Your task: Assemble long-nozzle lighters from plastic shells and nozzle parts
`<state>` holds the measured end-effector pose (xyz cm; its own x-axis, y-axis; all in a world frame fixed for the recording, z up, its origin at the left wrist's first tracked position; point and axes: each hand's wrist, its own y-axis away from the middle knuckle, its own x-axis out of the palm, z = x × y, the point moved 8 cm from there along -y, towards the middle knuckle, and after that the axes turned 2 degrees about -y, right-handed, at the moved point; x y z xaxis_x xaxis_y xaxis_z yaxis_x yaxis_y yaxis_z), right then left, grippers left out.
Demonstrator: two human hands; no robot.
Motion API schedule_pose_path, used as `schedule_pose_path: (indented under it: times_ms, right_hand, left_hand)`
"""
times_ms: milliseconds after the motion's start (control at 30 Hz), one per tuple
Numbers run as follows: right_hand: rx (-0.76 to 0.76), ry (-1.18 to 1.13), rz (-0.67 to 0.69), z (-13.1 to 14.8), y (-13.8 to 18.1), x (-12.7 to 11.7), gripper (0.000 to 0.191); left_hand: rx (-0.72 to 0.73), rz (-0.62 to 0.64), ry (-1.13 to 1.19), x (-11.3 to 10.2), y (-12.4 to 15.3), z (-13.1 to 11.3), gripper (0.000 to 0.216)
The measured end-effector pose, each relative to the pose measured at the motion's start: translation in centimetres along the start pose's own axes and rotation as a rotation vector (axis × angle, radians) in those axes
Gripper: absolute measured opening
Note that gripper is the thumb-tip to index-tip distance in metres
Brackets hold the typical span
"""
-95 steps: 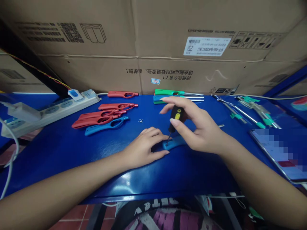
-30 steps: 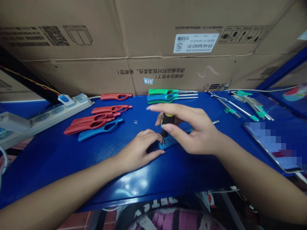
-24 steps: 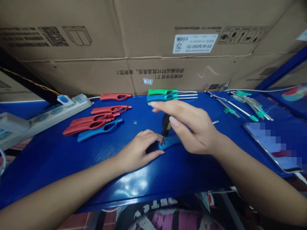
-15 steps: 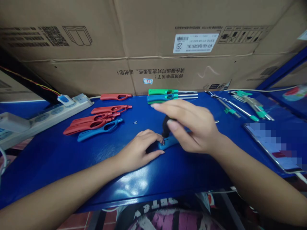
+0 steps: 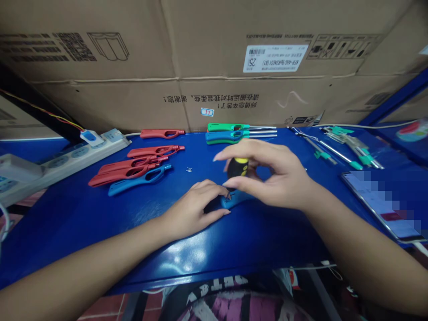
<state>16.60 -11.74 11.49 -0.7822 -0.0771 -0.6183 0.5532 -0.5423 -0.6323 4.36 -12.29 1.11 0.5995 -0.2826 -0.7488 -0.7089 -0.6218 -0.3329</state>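
A blue lighter casing [image 5: 236, 199] lies on the table in front of me, its right part hidden beneath my right hand. My left hand [image 5: 197, 207] pinches the casing's left end between thumb and fingers. Above it, my right hand [image 5: 281, 174] grips a short screwdriver [image 5: 236, 169] by its black and yellow handle. The screwdriver's shaft points down onto the casing near my left fingertips; its exact contact is hard to see. A few small screws [image 5: 189, 169] lie beyond my left hand.
Red lighter casings [image 5: 123, 171] and a blue casing [image 5: 140, 179] lie at left, near a white power strip [image 5: 67, 162]. Assembled lighters [image 5: 227, 135] sit by the cardboard [image 5: 214, 58]. Metal tubes with green parts [image 5: 354, 145] and a phone [image 5: 381, 205] are at right.
My right hand has turned and its fingers have opened a little around the screwdriver, so the yellow on its handle now shows. My left hand and the casing have stayed put.
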Motion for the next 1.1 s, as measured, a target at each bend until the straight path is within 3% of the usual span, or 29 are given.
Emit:
schedule_pose_path:
  times_ms: [100, 267, 467, 600, 767, 900, 967, 1100]
  right_hand:
    - [-0.043, 0.191, -0.093, 0.4, 0.0, -0.7, 0.035]
    - [0.024, -0.098, 0.025, 0.4, -0.1, 0.1, 0.036]
    - [-0.134, 0.303, -0.083, 1.6, 0.1, -0.8, 0.032]
    - [-0.034, 0.087, 0.027, 0.8, -0.1, -0.1, 0.036]
    - [-0.122, 0.249, -0.106, 1.5, 0.0, -1.1, 0.025]
    - [-0.038, 0.046, 0.041, 0.9, 0.0, 0.0, 0.039]
    - [-0.022, 0.023, 0.062, 0.8, 0.1, 0.2, 0.038]
    - [-0.169, 0.327, -0.068, 1.9, 0.3, -0.5, 0.031]
  left_hand:
    - [-0.002, -0.003, 0.011, 0.0, 0.0, 0.0, 0.028]
    - [-0.018, 0.015, -0.002, 0.1, 0.1, 0.2, 0.027]
    - [-0.001, -0.017, -0.003, 0.0, 0.1, 0.2, 0.029]
    - [-0.023, 0.005, 0.019, 0.1, 0.0, 0.2, 0.029]
    - [-0.005, -0.013, 0.014, -0.1, 0.0, 0.1, 0.029]
    - [-0.018, 0.008, 0.003, 0.2, 0.0, 0.2, 0.029]
    - [-0.001, -0.007, -0.018, 0.1, 0.1, 0.2, 0.030]
    - [0.028, -0.043, -0.033, -0.1, 0.1, 0.0, 0.031]
